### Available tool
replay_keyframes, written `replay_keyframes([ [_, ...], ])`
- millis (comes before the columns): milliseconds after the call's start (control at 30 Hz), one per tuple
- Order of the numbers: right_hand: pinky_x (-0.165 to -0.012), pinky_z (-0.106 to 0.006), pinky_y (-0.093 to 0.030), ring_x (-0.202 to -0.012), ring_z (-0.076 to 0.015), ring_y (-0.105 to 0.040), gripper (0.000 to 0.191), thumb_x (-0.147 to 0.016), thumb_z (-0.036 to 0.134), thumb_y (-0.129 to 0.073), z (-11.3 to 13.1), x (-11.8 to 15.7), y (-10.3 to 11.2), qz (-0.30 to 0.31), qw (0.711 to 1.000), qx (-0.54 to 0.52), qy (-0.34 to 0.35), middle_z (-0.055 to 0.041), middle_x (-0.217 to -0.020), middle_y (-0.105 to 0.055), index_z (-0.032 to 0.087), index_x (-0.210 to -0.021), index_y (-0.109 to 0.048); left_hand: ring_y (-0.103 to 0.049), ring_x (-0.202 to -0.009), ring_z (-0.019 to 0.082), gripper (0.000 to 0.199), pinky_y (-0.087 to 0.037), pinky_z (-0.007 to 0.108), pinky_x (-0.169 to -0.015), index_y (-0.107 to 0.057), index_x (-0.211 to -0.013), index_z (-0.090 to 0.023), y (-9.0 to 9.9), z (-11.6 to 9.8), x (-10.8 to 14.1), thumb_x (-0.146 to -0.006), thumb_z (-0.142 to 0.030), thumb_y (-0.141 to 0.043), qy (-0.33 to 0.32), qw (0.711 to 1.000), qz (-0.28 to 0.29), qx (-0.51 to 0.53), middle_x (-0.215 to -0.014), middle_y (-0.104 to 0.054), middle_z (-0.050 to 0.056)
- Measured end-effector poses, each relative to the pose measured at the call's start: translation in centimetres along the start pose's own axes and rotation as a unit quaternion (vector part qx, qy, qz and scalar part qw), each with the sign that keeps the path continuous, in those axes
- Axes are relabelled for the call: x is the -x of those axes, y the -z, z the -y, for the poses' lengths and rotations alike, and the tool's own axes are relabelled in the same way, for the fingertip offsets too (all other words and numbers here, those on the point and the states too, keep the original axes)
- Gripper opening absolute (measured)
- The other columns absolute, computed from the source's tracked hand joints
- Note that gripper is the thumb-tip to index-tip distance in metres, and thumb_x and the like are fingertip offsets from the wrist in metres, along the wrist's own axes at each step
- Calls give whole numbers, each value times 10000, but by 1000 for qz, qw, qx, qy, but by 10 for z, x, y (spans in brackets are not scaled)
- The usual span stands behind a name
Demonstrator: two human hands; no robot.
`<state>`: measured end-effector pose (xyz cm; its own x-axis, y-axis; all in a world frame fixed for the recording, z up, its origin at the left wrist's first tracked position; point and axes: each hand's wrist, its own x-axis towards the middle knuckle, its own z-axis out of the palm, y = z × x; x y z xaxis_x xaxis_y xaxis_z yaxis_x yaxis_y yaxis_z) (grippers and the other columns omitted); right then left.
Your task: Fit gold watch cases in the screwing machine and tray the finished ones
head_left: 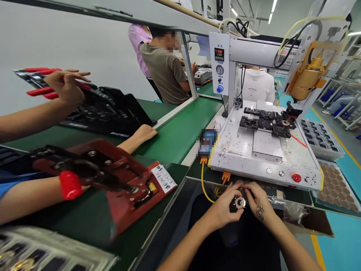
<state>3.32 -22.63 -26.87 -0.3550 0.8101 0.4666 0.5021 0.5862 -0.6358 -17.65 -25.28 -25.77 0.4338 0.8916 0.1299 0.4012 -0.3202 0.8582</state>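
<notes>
Left hand (225,206) pinches the round metallic piece (240,203); right hand (258,199), beside it, grip unclear. Likely light, rigid; hold edgewise.

Before me, my green bench (195,173) is carrying a white machine (239,150); a phone (208,137) is resting just left; a tray (343,174) of brown discs (335,187) is lying right.

Place: factory assembly line | green conveyor belt (176,128) | benchtop machine (242,166) | parts trays (327,153)
</notes>
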Motion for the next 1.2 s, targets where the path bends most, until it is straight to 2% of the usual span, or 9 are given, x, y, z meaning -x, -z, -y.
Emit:
replay_keyframes([
  [67, -898, -413, -647, -1017, -281, -749, 202, -1076, 190, -542, -9, -4, -10, 6, 1000, 14, 9, -116, -1086, -756, 238, -1197, -696, -373, -1632, 338, 351, -230, 565, -1375, -654, -1125, -225, 5, 1, 3, -800, -169, -773, 6, 1000, -6, -3, -1675, -525, 156],
  [167, -897, -460, -649, -1036, -318, -730, 272, -1052, 217, -609, -18, 2, -17, 12, 998, 51, 35, -144, -1123, -734, 232, -1307, -702, -329, -1652, 341, 380, -198, 587, -1377, -674, -1145, -222, 7, 6, 2, -790, -155, -790, 4, 1000, 19, -20, -1680, -522, 146],
  [333, -821, -486, -639, -962, -324, -709, 379, -1088, 186, -547, -33, 18, -19, 14, 989, 112, 101, -183, -1138, -753, 204, -1445, -672, -310, -1659, 338, 343, -168, 592, -1379, -689, -1142, -214, 9, 10, -7, -816, -174, -788, -16, 998, 54, -38, -1691, -506, 155],
  [500, -708, -407, -612, -834, -262, -729, 330, -1105, 143, -503, -47, 27, -23, 2, 973, 129, 189, -142, -1050, -816, 218, -1298, -760, -289, -1666, 340, 333, -160, 583, -1377, -687, -1108, -220, 23, 7, -12, -799, -182, -806, 0, 995, 96, -23, -1720, -462, 154],
  [633, -659, -350, -580, -759, -210, -725, 275, -1105, 134, -532, -47, 38, -23, -2, 966, 122, 229, -76, -953, -826, 238, -1178, -776, -317, -1656, 337, 336, -198, 583, -1363, -689, -1105, -228, 25, 9, -11, -792, -160, -788, 4, 996, 93, -11, -1706, -486, 148],
  [833, -815, -414, -610, -944, -258, -763, 243, -1049, 70, -591, -25, 73, -9, -71, 978, 132, 146, -123, -1044, -802, 198, -1227, -696, -326, -1650, 364, 308, -209, 640, -1349, -646, -1100, -206, -6, 18, -7, -821, -105, -728, -12, 999, -5, -49, -1666, -532, 185],
  [933, -994, -521, -582, -1221, -322, -726, 246, -1022, 25, -565, -18, 85, -2, -103, 982, 138, 76, -177, -1258, -773, 204, -1173, -639, -333, -1637, 420, 280, -265, 706, -1308, -645, -1106, -189, -20, 21, -15, -847, -111, -716, -15, 995, -61, -80, -1644, -546, 219],
  [1033, -1140, -629, -495, -1443, -361, -601, 216, -1026, 34, -525, -21, 80, 4, -100, 986, 132, 16, -198, -1469, -688, 213, -1114, -606, -427, -1584, 446, 265, -377, 708, -1247, -664, -1102, -186, -24, 22, -26, -853, -122, -728, -21, 990, -107, -93, -1574, -613, 228],
  [1200, -1183, -625, -491, -1462, -342, -587, 159, -1063, 116, -506, -34, 57, 19, -82, 992, 88, -29, -187, -1521, -653, 222, -1078, -623, -543, -1499, 432, 265, -449, 670, -1211, -688, -1144, -184, -22, 14, -23, -883, -158, -724, -27, 984, -149, -96, -1499, -671, 221],
])
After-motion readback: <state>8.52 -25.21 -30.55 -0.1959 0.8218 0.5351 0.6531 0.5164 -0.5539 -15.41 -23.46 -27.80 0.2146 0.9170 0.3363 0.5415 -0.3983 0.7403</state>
